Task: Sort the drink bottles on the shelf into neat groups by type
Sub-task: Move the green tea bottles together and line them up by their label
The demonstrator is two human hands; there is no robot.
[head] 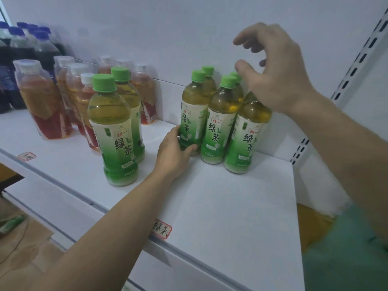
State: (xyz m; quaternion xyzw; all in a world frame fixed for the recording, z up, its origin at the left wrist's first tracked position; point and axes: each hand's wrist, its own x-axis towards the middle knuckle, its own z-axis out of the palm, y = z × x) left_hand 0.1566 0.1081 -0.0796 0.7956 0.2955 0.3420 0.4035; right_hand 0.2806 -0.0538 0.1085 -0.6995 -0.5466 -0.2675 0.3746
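Head view: my left hand has its grip clamped low around the base of a green tea bottle, thumb in front, fingers round the far side. That bottle stands upright on the white shelf, long axis vertical, cap up, label facing me, at the left edge of the right-hand green tea cluster. My right hand hangs above that cluster, fingers loosely curled and apart, clamped on nothing. Two stray green tea bottles stand upright to the left of my left hand, well apart from the cluster and just beside the red tea bottles. My judgement: the left hand is nearer those strays, and they must travel rightward. Dark blue-capped bottles stand at far left.
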